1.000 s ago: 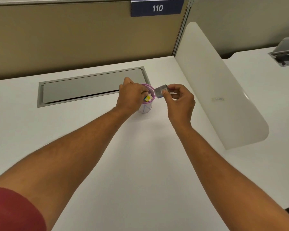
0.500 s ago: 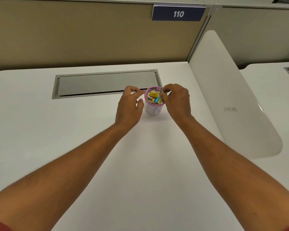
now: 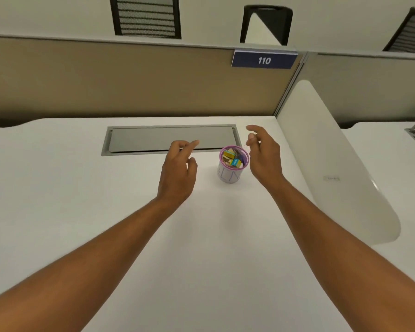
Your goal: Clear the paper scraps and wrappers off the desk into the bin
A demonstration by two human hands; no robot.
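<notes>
Small white bin with pink rim [image 3: 231, 174] stands upright on white desk [image 3: 106, 200], holding yellow and blue paper wrappers [image 3: 233, 159]. Left hand [image 3: 177, 173] and right hand [image 3: 265, 155] flank it, both empty, fingers loosely spread, not touching the bin.

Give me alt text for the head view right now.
Both hands are open and empty on either side of a small pink-rimmed bin full of coloured wrappers, left hand, right hand. The white desk shows no loose scraps.
</notes>
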